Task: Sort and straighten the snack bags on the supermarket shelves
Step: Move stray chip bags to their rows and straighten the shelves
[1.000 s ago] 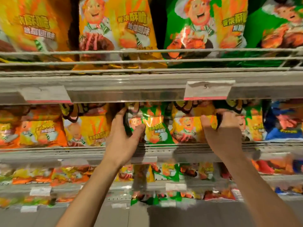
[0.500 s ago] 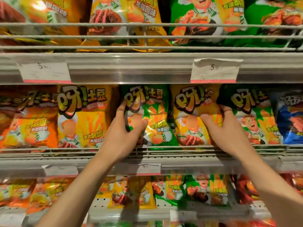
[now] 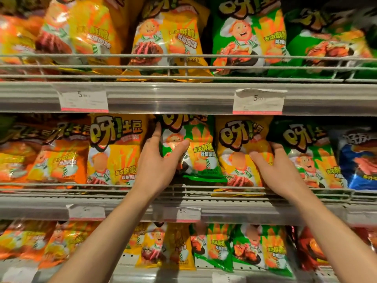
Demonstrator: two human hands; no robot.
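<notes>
Middle shelf, centre: one green snack bag (image 3: 195, 152), glossy, cartoon chef print, upright with its top tipped slightly toward 11 o'clock, bottom seam on the wire rail; at its 3 o'clock, touching, one yellow snack bag (image 3: 238, 152), same print, upright, face forward.

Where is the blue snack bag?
In the head view, the blue bag sits at the far right of the middle shelf, beside a green bag.

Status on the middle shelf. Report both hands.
Left hand grips green snack bag. Right hand grips yellow snack bag beside it. Nothing in the way.
</notes>
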